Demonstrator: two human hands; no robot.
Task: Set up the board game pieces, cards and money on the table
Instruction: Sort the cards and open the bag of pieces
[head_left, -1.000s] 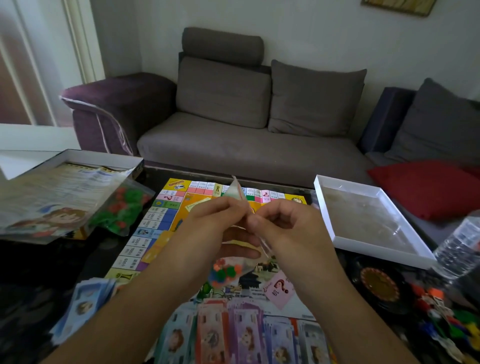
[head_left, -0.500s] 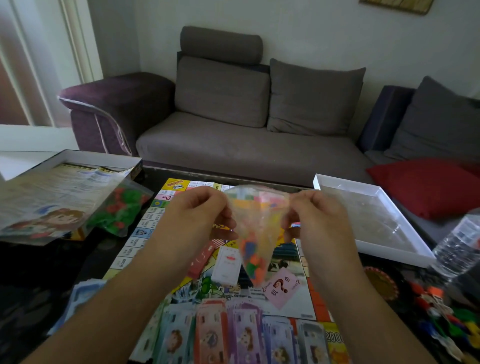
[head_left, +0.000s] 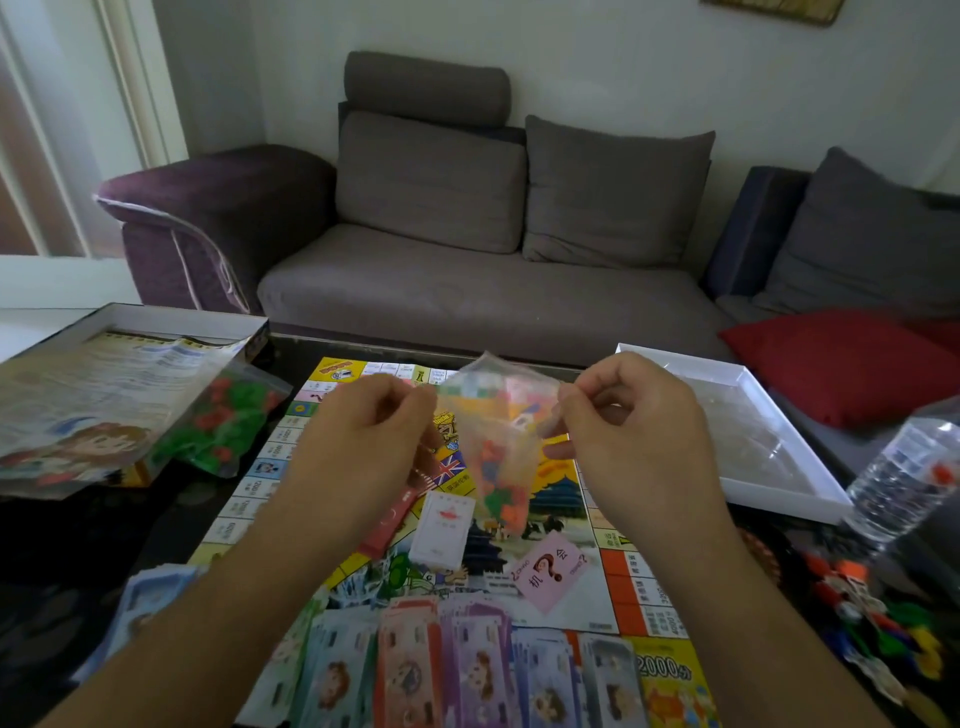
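Dim indoor scene, soft daylight entering from the window at far left. The bench surface reads near black, detail lost. Wide-angle bending toward the edges. Water bottle right of the game board is smeared; overall slightly soft, no harsh glare.

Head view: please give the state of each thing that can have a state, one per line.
Clear bag: held up over the board, pinched at both top corners, coloured pieces inside.
Left hand: pinches the bag's left corner.
Right hand: pinches the bag's right corner.
Board: unfolded flat.
Green-and-red bag: lying beside the board.
White tray: open.
Bottle: tilted.
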